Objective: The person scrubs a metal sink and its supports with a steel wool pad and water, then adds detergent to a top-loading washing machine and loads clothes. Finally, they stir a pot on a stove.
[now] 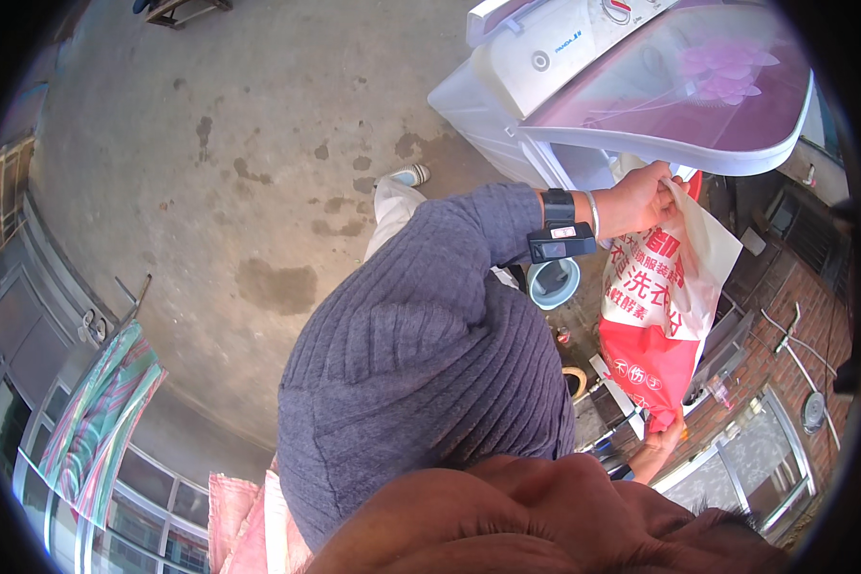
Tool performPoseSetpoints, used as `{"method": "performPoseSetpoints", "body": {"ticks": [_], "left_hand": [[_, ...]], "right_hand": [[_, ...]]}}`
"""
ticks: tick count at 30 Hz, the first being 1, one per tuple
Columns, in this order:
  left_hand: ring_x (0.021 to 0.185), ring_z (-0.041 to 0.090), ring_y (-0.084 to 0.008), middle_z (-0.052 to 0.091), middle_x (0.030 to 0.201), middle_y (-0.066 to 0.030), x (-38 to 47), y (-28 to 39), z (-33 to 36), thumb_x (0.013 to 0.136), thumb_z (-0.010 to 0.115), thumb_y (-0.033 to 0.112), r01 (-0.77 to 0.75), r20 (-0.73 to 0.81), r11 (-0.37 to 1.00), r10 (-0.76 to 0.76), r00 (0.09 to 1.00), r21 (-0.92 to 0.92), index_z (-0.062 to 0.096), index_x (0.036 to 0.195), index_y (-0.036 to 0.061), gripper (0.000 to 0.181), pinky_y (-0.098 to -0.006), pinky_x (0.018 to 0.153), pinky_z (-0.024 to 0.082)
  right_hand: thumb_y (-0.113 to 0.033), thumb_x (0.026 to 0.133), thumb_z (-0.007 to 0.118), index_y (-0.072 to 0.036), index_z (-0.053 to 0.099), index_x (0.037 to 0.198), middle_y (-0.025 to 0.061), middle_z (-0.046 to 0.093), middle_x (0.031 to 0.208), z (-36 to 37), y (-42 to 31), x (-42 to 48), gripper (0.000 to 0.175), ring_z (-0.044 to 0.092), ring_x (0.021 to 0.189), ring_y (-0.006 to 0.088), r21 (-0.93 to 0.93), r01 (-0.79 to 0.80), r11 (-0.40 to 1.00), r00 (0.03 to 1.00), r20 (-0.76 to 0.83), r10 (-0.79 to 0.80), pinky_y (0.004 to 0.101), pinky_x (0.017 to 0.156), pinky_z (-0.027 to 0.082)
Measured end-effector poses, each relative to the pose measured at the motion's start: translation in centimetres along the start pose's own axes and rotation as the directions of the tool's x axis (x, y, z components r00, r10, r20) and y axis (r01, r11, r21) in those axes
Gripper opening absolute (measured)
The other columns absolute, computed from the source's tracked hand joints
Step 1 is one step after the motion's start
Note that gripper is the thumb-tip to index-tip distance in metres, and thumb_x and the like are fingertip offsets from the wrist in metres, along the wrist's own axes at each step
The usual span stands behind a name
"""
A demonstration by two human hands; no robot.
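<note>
My left hand (649, 199), with black bands and a silver bangle at the wrist, pinches the upper edge of a large red and white plastic bag (642, 287) bearing printed writing. The bag hangs at a slant beside a Panda washing machine (488, 122), just below its raised purple see-through lid (660, 86) with a pink flower print. At the bag's red, gathered lower end, my right hand (661, 441) grips a corner. The bag's contents are hidden, and the machine's lid covers part of the tub.
A pale blue bucket (554, 284) stands on the floor near my body. White pipes (796, 351) run along a brick wall (768, 330) at the right. Striped cloth (104, 423) hangs at the left. Wet patches (276, 285) mark the concrete floor.
</note>
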State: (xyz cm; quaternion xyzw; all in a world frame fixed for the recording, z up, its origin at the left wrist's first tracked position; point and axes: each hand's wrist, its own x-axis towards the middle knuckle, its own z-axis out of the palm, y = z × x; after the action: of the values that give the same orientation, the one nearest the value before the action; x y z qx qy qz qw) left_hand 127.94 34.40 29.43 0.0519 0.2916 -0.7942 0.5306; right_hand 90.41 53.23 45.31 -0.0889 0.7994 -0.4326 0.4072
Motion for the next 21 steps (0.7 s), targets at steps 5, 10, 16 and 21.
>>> {"method": "performPoseSetpoints", "body": {"ticks": [5,10,16,21], "left_hand": [[0.088,0.06,-0.0168,0.056,0.088,-0.0029,0.3,0.1,-0.2,0.082,0.05,0.01,-0.002,0.007,0.999,0.001,1.0,0.04,0.046,0.095,0.01,0.013,-0.0345,0.077,0.044],[0.087,0.06,-0.0163,0.056,0.086,-0.002,0.4,0.1,-0.3,0.082,0.05,0.011,-0.01,0.009,0.999,0.009,1.0,0.044,0.047,0.095,0.0104,0.013,-0.0338,0.077,0.044],[0.088,0.06,-0.0174,0.056,0.089,-0.0031,0.2,-0.1,-0.4,0.082,0.051,0.009,-0.029,-0.016,1.0,0.029,0.999,0.0,0.046,0.097,0.0102,0.016,-0.0348,0.077,0.044],[0.088,0.06,-0.0177,0.056,0.089,-0.0035,0.3,-0.1,-0.5,0.082,0.051,0.008,-0.04,-0.035,0.999,0.041,0.999,0.013,0.045,0.097,0.0105,0.016,-0.0352,0.078,0.044]], "right_hand": [[-0.014,0.089,0.055,0.0,0.058,0.096,0.0088,0.067,0.084,-0.7,-0.3,0.4,0.016,0.054,0.048,0.0116,0.016,-0.077,0.997,0.981,0.181,0.073,0.0224,0.047,0.05],[-0.014,0.09,0.054,0.0,0.057,0.098,0.0107,0.067,0.088,-2.0,-0.6,1.1,0.017,0.058,0.054,0.0141,0.033,-0.133,0.991,0.952,0.283,0.118,0.0252,0.052,0.053],[-0.016,0.092,0.052,0.001,0.057,0.102,0.0126,0.067,0.095,-3.3,-0.6,2.4,0.02,0.063,0.062,0.0184,0.068,-0.203,0.977,0.917,0.364,0.165,0.0278,0.055,0.054],[-0.015,0.092,0.051,0.002,0.056,0.103,0.0132,0.067,0.095,-2.6,-0.2,1.9,0.021,0.062,0.061,0.0172,0.068,-0.148,0.987,0.945,0.303,0.121,0.027,0.056,0.054]]}}
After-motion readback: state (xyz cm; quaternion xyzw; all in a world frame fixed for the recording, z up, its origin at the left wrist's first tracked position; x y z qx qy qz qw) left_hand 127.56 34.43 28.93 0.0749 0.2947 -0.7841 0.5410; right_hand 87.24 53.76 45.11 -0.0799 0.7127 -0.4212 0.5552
